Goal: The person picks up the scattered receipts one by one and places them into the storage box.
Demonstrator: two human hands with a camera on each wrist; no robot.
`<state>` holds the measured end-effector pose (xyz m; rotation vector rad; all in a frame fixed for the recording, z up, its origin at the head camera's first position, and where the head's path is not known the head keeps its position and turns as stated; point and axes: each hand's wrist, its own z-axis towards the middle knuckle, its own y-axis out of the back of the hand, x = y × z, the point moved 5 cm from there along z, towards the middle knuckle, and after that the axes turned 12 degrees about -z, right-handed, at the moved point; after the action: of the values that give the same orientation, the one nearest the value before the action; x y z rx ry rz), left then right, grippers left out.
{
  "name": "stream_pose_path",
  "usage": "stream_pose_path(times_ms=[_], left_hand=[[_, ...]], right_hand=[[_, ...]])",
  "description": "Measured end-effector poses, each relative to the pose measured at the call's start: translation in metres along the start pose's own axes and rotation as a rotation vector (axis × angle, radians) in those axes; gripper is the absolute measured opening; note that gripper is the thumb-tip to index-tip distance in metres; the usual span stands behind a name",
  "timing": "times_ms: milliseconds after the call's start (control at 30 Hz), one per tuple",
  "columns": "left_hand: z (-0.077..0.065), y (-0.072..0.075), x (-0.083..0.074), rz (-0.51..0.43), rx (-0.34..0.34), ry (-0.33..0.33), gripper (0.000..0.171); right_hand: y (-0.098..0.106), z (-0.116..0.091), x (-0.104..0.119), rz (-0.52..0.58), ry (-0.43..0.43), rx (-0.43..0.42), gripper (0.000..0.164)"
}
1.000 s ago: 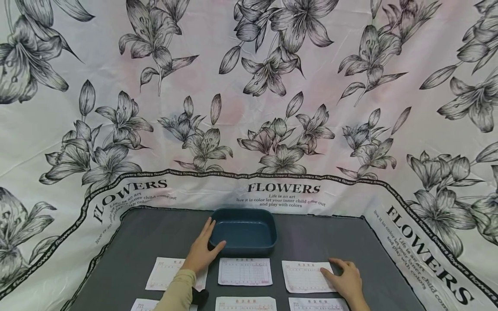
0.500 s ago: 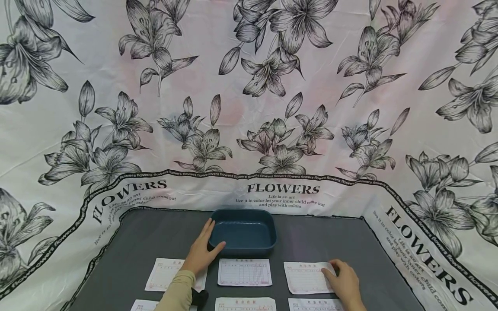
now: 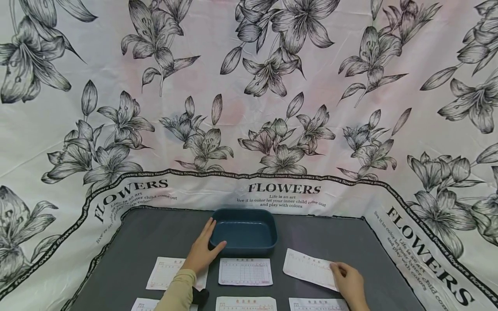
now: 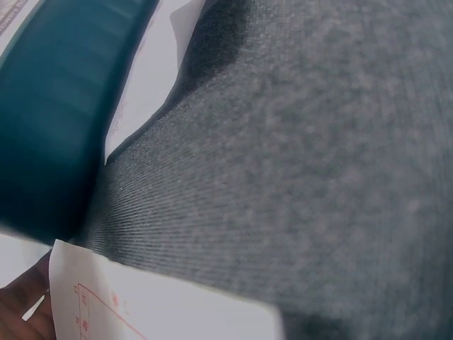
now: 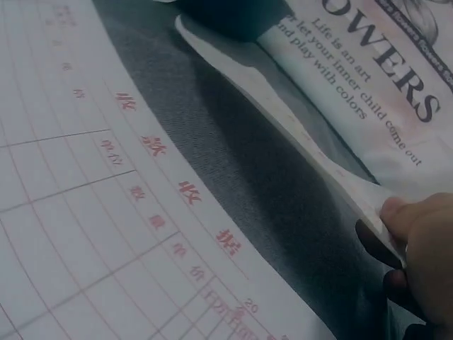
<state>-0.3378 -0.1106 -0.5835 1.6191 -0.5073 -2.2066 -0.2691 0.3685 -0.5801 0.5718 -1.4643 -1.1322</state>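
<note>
My right hand (image 3: 350, 283) pinches the right edge of a white receipt slip (image 3: 309, 268) between thumb and fingers. The slip is tilted, its left end pointing up toward the back. In the right wrist view the slip (image 5: 304, 142) stands raised above the grey cloth, seen nearly edge-on, with the thumb (image 5: 396, 216) on its near end. My left hand (image 3: 202, 250) lies with spread, mostly straight fingers against the left side of a dark blue rectangular basin (image 3: 245, 250), fingertips at its rim. In the left wrist view the basin (image 4: 49, 120) fills the upper left.
Several other printed receipt slips lie in two rows: one beside the left forearm (image 3: 161, 274), one in the middle (image 3: 245, 272), and more at the front, including a slip (image 3: 317, 304) near the right hand. A flower-printed cloth (image 3: 284, 190) closes off the grey table's (image 3: 319, 233) back and sides.
The right hand has lifted the receipt slip by its right edge and turned it, so the left end swings upward. The left hand and the basin have stayed in place.
</note>
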Motion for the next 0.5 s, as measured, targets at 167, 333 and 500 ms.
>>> stream_pose_path(times_ms=[167, 333, 500], left_hand=[[-0.001, 0.001, 0.000, -0.012, 0.007, 0.007, 0.086], [-0.002, 0.002, 0.000, -0.019, 0.015, 0.016, 0.086], [-0.001, 0.002, 0.000, -0.025, 0.017, 0.015, 0.086]], right_hand=[[0.002, -0.002, -0.009, 0.170, -0.107, 0.038, 0.053], [0.006, 0.001, -0.006, 0.286, -0.177, 0.004, 0.065], [0.009, 0.005, 0.002, 0.291, -0.211, -0.048, 0.074]])
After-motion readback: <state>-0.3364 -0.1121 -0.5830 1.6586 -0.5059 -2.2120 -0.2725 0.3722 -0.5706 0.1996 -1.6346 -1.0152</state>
